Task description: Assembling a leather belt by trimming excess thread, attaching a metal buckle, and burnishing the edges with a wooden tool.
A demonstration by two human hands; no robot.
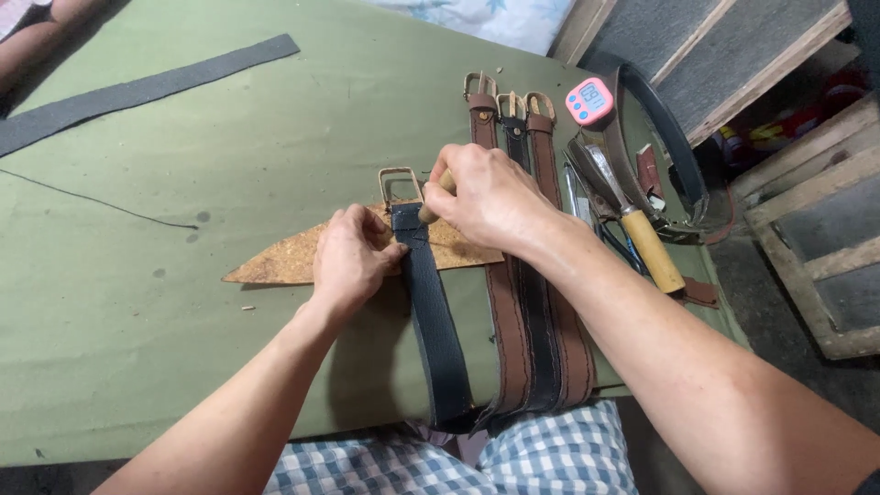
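A black leather belt (pixel 434 316) with a square metal buckle (pixel 400 184) lies over a brown cork-like board (pixel 280 261) on the green cloth-covered table (pixel 229 137). My left hand (pixel 348 261) presses the belt's left edge just below the buckle. My right hand (pixel 486 197) grips a small wooden-handled tool (pixel 431 209) whose tip meets the belt near the buckle. The tool's point is hidden by my fingers.
Three more buckled belts (pixel 527 302), brown and black, lie side by side to the right. A pink digital timer (pixel 589 100), a wooden-handled knife (pixel 642 240) and a coiled dark strap (pixel 678 165) sit at the table's right edge. A long grey strip (pixel 137 92) lies far left.
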